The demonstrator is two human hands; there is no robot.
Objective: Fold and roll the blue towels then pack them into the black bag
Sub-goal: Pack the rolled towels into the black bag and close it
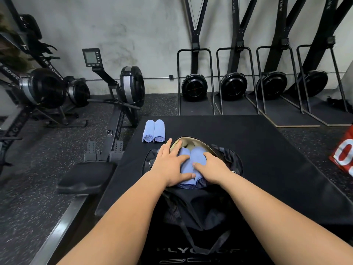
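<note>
Roughly halfway: left hand and right hand, flat, pressed two rolls into black bag; two spare rolls lay at eleven o'clock.

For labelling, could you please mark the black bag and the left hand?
black bag (pixel 194 201): head view, near side wall.
left hand (pixel 170 165): head view, back of hand.

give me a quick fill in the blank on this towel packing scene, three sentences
1. The open black bag holds ____ rolled blue towels.
2. Two more rolled towels lie side by side on the black mat, beyond the bag and to its ____.
3. The left hand and the right hand both rest on the towels that are in the ____.

Missing words: two; left; bag
</note>
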